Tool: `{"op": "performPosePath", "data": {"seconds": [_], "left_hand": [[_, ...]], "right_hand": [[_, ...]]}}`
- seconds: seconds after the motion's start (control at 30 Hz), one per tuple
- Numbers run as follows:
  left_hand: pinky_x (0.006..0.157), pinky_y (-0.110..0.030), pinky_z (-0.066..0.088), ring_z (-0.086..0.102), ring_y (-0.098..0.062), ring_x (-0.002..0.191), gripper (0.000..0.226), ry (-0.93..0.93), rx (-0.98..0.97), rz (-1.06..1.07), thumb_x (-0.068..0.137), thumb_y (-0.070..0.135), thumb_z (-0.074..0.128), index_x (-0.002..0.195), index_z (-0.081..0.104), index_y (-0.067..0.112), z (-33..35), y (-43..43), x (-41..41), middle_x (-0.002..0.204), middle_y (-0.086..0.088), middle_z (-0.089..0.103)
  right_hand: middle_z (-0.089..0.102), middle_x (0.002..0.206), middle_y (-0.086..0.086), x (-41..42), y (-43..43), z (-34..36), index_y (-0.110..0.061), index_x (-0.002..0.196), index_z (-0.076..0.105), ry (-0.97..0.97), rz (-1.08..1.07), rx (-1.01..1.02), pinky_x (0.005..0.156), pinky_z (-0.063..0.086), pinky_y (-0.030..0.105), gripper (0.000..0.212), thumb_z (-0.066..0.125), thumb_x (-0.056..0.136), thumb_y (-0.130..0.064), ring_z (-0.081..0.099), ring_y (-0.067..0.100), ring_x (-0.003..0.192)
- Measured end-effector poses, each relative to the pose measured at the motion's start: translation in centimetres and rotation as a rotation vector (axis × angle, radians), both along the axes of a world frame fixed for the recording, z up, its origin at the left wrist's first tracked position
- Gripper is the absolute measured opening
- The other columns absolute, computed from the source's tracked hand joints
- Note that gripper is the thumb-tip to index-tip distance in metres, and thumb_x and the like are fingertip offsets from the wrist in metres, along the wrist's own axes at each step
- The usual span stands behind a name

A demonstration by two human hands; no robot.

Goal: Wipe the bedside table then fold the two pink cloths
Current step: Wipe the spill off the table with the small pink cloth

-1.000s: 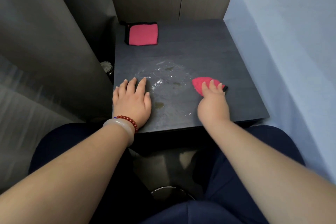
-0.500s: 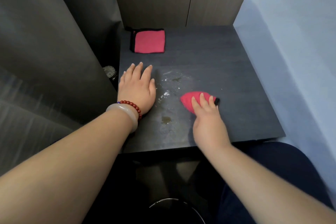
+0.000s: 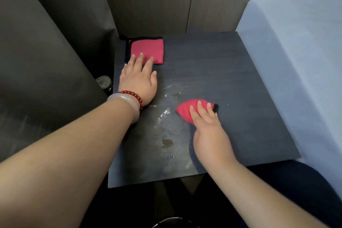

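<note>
Pressing down on a bunched pink cloth [image 3: 185, 110], the right hand [image 3: 209, 133] lies with its fingers straight and close together on top of it, near the middle of the bedside table [image 3: 231, 72]. Whether the thumb tucks under the cloth cannot be told. The left hand [image 3: 137, 79] is flat too, fingers slightly spread. Their tips rest on the near edge of the second pink cloth [image 3: 149, 48], which sits folded in a neat black-edged square at the table's far left corner.

Wiping looks begun but not finished. A wet, streaky smear [image 3: 164, 114] shines just left of the bunched cloth, and a small yellowish spot [image 3: 167, 143] lies nearer the front edge. The right-hand part of the tabletop, beside the bed [image 3: 296, 61], looks dry and clean. What seems left is to clear the smear and the spot, then fold the bunched cloth. The far one appears folded already, though it may want redoing.
</note>
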State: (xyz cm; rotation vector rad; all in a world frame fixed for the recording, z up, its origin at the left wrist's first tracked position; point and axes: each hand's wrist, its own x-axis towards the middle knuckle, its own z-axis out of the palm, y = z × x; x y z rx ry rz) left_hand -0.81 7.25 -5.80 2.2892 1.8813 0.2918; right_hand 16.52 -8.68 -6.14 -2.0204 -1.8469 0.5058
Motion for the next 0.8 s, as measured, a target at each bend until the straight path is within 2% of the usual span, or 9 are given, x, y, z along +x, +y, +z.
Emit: {"op": "performPosePath", "data": {"seconds": [0.1, 0.23, 0.33, 0.5, 0.57, 0.7, 0.8], "left_hand": [[0.119, -0.042, 0.003, -0.001, -0.023, 0.149, 0.054, 0.031, -0.027, -0.011, 0.101, 0.040, 0.024, 0.153, 0.020, 0.026, 0.0, 1.7, 0.2, 0.162, -0.003, 0.008], [0.120, -0.043, 0.001, -0.004, -0.024, 0.149, 0.056, 0.090, -0.126, -0.038, 0.101, 0.042, 0.020, 0.155, 0.013, 0.025, -0.4, 3.2, 0.4, 0.163, -0.004, 0.001], [0.120, -0.042, 0.000, -0.004, -0.024, 0.149, 0.057, 0.121, -0.119, -0.044, 0.101, 0.042, 0.020, 0.155, 0.010, 0.026, -1.0, 3.1, 0.3, 0.163, -0.004, 0.000], [0.120, -0.040, 0.003, 0.002, -0.024, 0.149, 0.054, 0.091, -0.060, -0.037, 0.101, 0.039, 0.023, 0.154, 0.017, 0.028, -1.2, 3.0, 0.2, 0.163, -0.003, 0.007], [0.120, -0.040, 0.003, 0.003, -0.024, 0.149, 0.054, 0.090, -0.038, -0.037, 0.101, 0.039, 0.022, 0.154, 0.017, 0.029, -1.4, 2.9, 0.1, 0.163, -0.003, 0.008], [0.120, -0.040, 0.002, 0.002, -0.024, 0.149, 0.054, 0.095, -0.037, -0.041, 0.101, 0.040, 0.020, 0.154, 0.015, 0.029, -1.5, 2.9, 0.2, 0.163, -0.003, 0.007], [0.120, -0.041, 0.002, 0.002, -0.024, 0.149, 0.054, 0.079, -0.033, -0.041, 0.101, 0.039, 0.021, 0.154, 0.016, 0.029, -1.5, 2.9, 0.1, 0.163, -0.003, 0.008]], "right_hand": [[0.023, 0.157, -0.002, 2.9, -1.8, 0.8, -0.017, 0.147, 0.037, 0.060, -0.216, 0.072, 0.119, 0.018, 0.034, 0.064, 0.041, 0.088, 0.009, 0.013, 0.021, 0.147], [0.017, 0.158, 0.016, 6.9, 3.4, 0.4, -0.011, 0.148, 0.030, -0.114, -0.376, -0.064, 0.116, 0.015, 0.039, 0.062, 0.036, 0.089, 0.006, 0.009, 0.035, 0.147], [0.011, 0.159, 0.019, 4.9, 6.8, -0.2, -0.014, 0.150, 0.025, -0.153, -0.297, -0.145, 0.118, 0.012, 0.042, 0.069, 0.039, 0.085, 0.004, 0.006, 0.039, 0.146], [0.001, 0.161, 0.012, -1.0, 6.2, 0.0, -0.021, 0.153, 0.016, -0.153, 0.025, -0.091, 0.120, 0.002, 0.039, 0.073, 0.040, 0.087, -0.002, -0.003, 0.035, 0.147], [0.004, 0.161, 0.012, 1.2, 7.3, 0.0, -0.021, 0.152, 0.019, -0.183, 0.016, -0.091, 0.119, 0.004, 0.039, 0.074, 0.041, 0.085, 0.001, 0.001, 0.035, 0.147], [0.008, 0.159, 0.018, 5.6, 11.2, 0.3, -0.019, 0.152, 0.020, -0.212, -0.235, -0.212, 0.116, 0.011, 0.043, 0.074, 0.042, 0.085, 0.004, 0.005, 0.040, 0.145], [0.006, 0.160, 0.016, 0.7, 9.5, 0.1, -0.020, 0.152, 0.017, -0.191, -0.072, -0.142, 0.119, 0.009, 0.041, 0.074, 0.041, 0.086, 0.000, 0.003, 0.038, 0.146]]}}
